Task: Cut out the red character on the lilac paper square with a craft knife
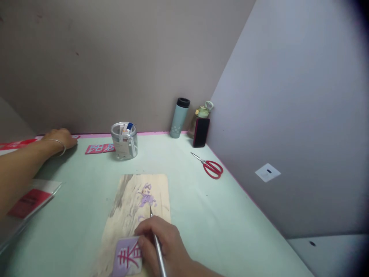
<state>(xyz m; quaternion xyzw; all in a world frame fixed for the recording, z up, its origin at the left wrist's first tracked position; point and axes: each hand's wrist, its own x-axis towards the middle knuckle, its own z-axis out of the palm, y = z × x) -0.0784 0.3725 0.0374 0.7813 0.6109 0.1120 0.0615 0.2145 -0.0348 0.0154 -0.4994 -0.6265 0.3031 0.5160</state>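
My right hand (165, 242) is closed around a slim silver craft knife (158, 252), its tip pointing away from me. The same hand's thumb lies at the edge of a lilac carved stamp block (128, 257) with a red character on its face. Under both lies a worn wooden board (160, 182) with lilac shavings (147, 198) on it. My left hand (59, 138), with a bangle at the wrist, reaches to the table's far left edge. A small red piece (76, 137) shows by its fingers, which are mostly hidden.
Red cards with pale blue characters (95, 149) lie beside a clear jar of pens (124, 142). Farther right stand a blue tumbler (178, 119), a green bottle (202, 111) and a phone (201, 132). Red-handled scissors (211, 168) lie near the right edge; a clear plastic bag (31, 204) is at left.
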